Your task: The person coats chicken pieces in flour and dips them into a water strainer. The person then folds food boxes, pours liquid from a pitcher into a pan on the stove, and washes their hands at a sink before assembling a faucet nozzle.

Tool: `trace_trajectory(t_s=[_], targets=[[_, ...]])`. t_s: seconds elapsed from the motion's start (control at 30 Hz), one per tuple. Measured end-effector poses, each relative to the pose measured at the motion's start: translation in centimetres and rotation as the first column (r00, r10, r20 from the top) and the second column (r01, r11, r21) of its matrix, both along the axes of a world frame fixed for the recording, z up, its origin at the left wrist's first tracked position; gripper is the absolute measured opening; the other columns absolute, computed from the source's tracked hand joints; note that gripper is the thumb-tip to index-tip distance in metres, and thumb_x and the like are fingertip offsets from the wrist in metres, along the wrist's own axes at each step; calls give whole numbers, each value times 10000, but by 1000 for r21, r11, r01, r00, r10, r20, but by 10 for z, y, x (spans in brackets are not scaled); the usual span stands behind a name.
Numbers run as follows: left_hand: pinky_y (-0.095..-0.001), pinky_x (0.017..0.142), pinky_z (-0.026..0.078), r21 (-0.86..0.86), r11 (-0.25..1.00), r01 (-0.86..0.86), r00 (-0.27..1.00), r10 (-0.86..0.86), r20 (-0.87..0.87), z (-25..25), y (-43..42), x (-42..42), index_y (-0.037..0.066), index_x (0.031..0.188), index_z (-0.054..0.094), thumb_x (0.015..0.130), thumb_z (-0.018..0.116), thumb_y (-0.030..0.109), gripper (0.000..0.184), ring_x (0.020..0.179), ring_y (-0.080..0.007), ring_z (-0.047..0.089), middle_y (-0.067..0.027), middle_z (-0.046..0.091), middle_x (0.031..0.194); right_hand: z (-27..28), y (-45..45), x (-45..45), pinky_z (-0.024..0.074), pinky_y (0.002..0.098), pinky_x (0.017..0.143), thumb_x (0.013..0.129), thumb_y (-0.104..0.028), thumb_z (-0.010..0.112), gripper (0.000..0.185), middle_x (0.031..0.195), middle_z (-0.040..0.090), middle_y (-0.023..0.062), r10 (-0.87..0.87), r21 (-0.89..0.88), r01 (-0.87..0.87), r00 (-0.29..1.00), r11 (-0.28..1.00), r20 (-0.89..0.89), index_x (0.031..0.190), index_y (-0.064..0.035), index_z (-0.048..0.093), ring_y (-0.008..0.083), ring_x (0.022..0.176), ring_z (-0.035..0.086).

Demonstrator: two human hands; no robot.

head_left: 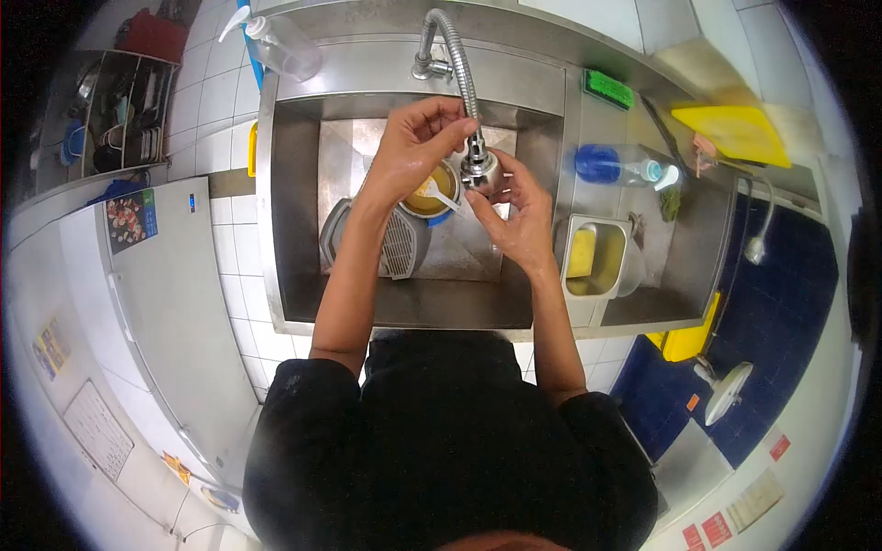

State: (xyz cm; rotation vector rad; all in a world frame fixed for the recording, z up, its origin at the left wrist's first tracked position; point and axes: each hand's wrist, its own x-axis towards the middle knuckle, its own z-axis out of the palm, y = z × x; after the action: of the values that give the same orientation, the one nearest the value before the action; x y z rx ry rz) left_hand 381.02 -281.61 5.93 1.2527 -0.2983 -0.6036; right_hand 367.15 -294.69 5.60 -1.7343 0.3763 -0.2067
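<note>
Over the sink [299,298], my right hand [522,220] has its fingers curled around the metal spray head [480,173] of the tap. Just above it, my left hand [413,147] pinches at the lower end of the flexible metal tap hose [464,73]. Beneath my hands, a round container [424,204] with something yellowish inside stands in the sink, partly hidden by my left wrist. A white utensil [445,196] lies across it. Left of that, a grey slotted plastic tray [404,243] is partly covered by my left forearm.
Right of the basin are a green scrubbing brush [608,89], a bottle with blue liquid [599,165] and a metal container [602,285] holding a yellow sponge [581,253]. A clear pump bottle [292,53] stands at the back left. A white fridge [170,275] is on the left.
</note>
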Motion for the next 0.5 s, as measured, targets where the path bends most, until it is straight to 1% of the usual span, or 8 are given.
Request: trace_trajectory(t_s=[0.1,0.17,0.27,0.37,0.5], targets=[[-206,637,462,-21,1000,18,999,-18,-28,1,0,0,-19,1046,691,934,728,95,164,713,-37,574,25,652,806,-3,2,0,599,285,799,832,-17,773,552,1051,684,131,-5,57,5,1000,998,-7,1341,30,566,154,894,701],[-205,637,465,-49,999,22,998,-25,-57,1,0,1,-21,1031,685,934,726,86,150,714,-37,576,24,647,801,-6,3,0,598,286,799,839,-10,766,554,1056,684,119,-7,78,5,1000,997,24,1351,30,559,147,901,698],[-206,637,472,-46,998,30,999,-31,-17,-1,-1,2,-20,1026,679,928,728,78,146,714,-36,579,18,651,812,-9,6,-1,593,289,812,854,0,752,564,1081,684,108,-11,127,6,999,992,37,1375,27,538,139,929,689],[-208,672,517,-25,997,68,998,-68,-4,-3,1,4,-1,1108,683,921,740,81,212,741,-49,614,13,660,833,-15,8,0,585,293,835,871,2,741,583,1117,683,109,-36,200,19,996,980,80,1404,27,508,139,962,681],[-207,677,516,-14,998,62,998,-62,-4,-1,1,3,4,1105,683,924,738,82,205,733,-57,613,16,653,824,-18,9,1,573,296,868,886,-5,733,608,1168,679,123,-45,251,15,993,968,112,1432,37,471,153,992,677]])
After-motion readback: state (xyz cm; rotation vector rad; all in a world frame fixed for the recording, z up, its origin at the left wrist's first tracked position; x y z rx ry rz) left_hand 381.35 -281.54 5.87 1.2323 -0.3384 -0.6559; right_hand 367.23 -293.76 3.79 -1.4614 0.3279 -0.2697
